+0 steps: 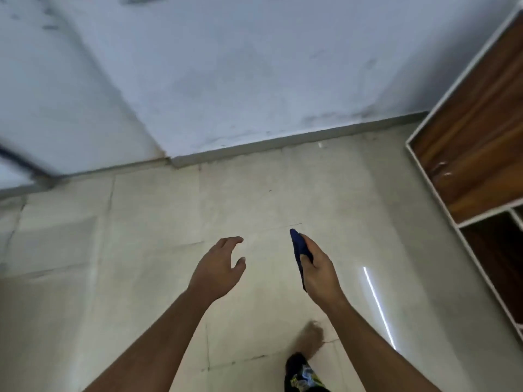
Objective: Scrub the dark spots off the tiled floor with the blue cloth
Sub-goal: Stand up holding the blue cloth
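Observation:
My right hand [318,267] is raised above the floor and grips the folded dark blue cloth [297,247], which sticks up past the fingertips and hangs down along the palm. My left hand [222,264] hovers level with it to the left, fingers loosely curved, holding nothing. Below them lies the pale tiled floor [158,210]. A small dark spot [270,190] shows on a tile ahead, and dark marks [259,357] run along a grout line near my foot.
A wooden cabinet with a white frame [478,154] stands on the right. The scuffed grey wall [240,80] and its skirting close off the far side. My bare foot [311,339] is blurred below the right arm. A bright light streak [377,304] reflects on the floor.

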